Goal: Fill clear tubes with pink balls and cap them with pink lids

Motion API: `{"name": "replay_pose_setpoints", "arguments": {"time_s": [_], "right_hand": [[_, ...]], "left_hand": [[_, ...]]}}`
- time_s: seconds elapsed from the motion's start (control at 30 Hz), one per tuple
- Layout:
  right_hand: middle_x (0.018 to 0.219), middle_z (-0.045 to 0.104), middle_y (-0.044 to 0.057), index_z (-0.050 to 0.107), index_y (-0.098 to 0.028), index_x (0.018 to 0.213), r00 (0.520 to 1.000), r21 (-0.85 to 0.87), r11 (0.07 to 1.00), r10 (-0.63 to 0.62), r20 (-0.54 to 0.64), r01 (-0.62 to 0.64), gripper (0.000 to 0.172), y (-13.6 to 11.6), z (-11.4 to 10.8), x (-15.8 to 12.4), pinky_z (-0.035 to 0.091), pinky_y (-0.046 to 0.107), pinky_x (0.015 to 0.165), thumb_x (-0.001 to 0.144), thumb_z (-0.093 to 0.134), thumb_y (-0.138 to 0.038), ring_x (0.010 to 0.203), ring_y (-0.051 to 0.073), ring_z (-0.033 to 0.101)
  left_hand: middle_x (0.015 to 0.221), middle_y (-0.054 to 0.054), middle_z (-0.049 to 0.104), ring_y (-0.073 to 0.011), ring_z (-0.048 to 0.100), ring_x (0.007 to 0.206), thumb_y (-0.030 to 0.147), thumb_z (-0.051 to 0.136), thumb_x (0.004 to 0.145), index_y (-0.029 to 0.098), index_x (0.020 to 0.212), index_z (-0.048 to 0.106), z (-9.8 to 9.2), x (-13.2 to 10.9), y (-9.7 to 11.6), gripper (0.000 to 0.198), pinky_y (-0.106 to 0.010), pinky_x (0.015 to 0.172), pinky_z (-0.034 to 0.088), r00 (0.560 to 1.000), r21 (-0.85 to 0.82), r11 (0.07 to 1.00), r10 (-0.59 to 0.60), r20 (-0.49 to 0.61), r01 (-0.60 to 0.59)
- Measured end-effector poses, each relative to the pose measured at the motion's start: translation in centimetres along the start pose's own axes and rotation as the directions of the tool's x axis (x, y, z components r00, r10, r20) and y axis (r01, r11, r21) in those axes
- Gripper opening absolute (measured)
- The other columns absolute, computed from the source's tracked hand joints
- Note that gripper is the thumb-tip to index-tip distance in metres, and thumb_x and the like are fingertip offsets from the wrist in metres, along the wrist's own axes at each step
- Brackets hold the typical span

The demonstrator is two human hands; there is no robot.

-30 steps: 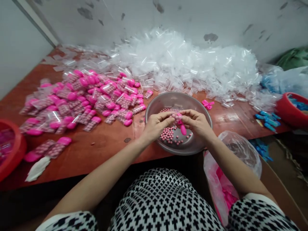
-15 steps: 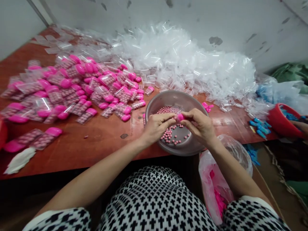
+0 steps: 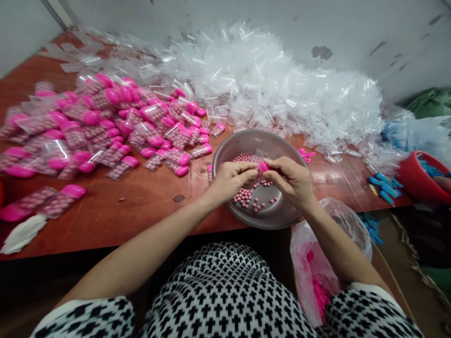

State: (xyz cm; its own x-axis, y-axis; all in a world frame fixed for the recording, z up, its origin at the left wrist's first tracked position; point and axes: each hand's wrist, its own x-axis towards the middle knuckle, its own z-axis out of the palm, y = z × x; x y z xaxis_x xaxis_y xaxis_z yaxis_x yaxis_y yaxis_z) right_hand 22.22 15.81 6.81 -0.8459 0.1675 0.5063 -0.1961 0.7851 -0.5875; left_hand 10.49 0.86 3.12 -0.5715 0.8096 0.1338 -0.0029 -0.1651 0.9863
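Above the grey bowl [image 3: 225, 202], both of my hands meet at a small clear plastic container with a pink cap [image 3: 262, 167]. My left hand [image 3: 230, 180] pinches the clear container, which is mostly hidden by the fingers. My right hand [image 3: 291, 180] is closed on the pink cap at the container's end. Loose pink beads [image 3: 243, 197] lie in the bowl below my fingers. To the left spreads a pile of clear containers filled with pink beads and capped in pink [image 3: 155, 112].
A big heap of clear containers [image 3: 260, 70] lies along the wall. A plastic bag of pink caps [image 3: 317, 277] hangs at the table's front edge. Blue pieces [image 3: 385, 188] and a red tub [image 3: 424, 176], with another person's hand [image 3: 443, 182], are at the right.
The view has shifted slightly. My hands stay together over the bowl, and the pink cap is turned a little between my fingers.
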Motion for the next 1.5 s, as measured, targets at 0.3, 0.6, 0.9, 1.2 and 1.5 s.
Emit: {"name": "replay_pose_setpoints", "arguments": {"time_s": [0.3,0.6,0.9,1.2,1.5], "right_hand": [[0.094,0.075,0.004,0.073,-0.026,0.101,0.888,0.723,0.561,0.432,0.160,-0.403,0.038,0.9,-0.4,-1.8,0.063,0.042,0.076,0.068,0.085,-0.039,0.081,0.022,0.073],[0.095,0.073,0.006,0.070,-0.019,0.098,0.734,0.704,0.283,0.467,0.493,-0.652,0.043,-0.1,0.1,0.6,0.062,0.039,0.075,0.066,0.082,-0.045,0.085,0.022,0.071],[0.074,0.074,0.004,0.068,-0.016,0.080,0.693,0.758,0.119,0.513,0.506,-0.641,0.025,0.1,2.2,-0.3,0.062,0.047,0.081,0.066,0.075,-0.036,0.076,0.023,0.071],[0.099,0.075,0.009,0.063,-0.020,0.102,0.714,0.716,0.244,0.512,0.477,-0.654,0.062,1.1,0.6,1.3,0.064,0.036,0.069,0.071,0.065,-0.074,0.086,0.021,0.072],[0.091,0.069,0.005,0.058,-0.015,0.098,0.588,0.265,0.680,0.728,-0.352,-0.684,0.027,16.3,-8.7,-0.5,0.057,0.025,0.064,0.083,0.061,-0.037,0.065,0.009,0.065]], "left_hand": [[0.092,-0.007,0.078,-0.0197,0.071,0.085,0.040,0.083,0.067,0.018,0.096,0.079,0.4,-0.1,0.2,0.037,-0.034,0.085,0.056,0.991,-0.413,0.904,-0.131,-0.014,0.114],[0.111,-0.008,0.076,-0.0249,0.065,0.113,0.030,0.071,0.079,0.021,0.098,0.080,0.4,-0.5,-0.5,0.023,-0.039,0.106,0.045,0.981,0.016,0.981,0.192,-0.028,-0.192],[0.107,-0.009,0.076,-0.0254,0.063,0.117,0.026,0.070,0.078,0.020,0.096,0.080,0.4,-0.5,-0.9,0.022,-0.041,0.108,0.043,0.983,0.072,0.982,0.178,-0.049,-0.174],[0.110,-0.003,0.076,-0.0245,0.070,0.107,0.035,0.069,0.085,0.022,0.105,0.077,-2.0,0.5,2.6,0.025,-0.041,0.101,0.053,0.981,0.123,0.989,0.105,-0.163,-0.085],[0.128,0.001,0.068,-0.0326,0.062,0.121,0.039,0.072,0.081,0.027,0.126,0.065,-9.6,2.7,1.5,0.047,-0.057,0.108,0.048,0.842,0.585,0.810,0.294,-0.453,0.032]]}}
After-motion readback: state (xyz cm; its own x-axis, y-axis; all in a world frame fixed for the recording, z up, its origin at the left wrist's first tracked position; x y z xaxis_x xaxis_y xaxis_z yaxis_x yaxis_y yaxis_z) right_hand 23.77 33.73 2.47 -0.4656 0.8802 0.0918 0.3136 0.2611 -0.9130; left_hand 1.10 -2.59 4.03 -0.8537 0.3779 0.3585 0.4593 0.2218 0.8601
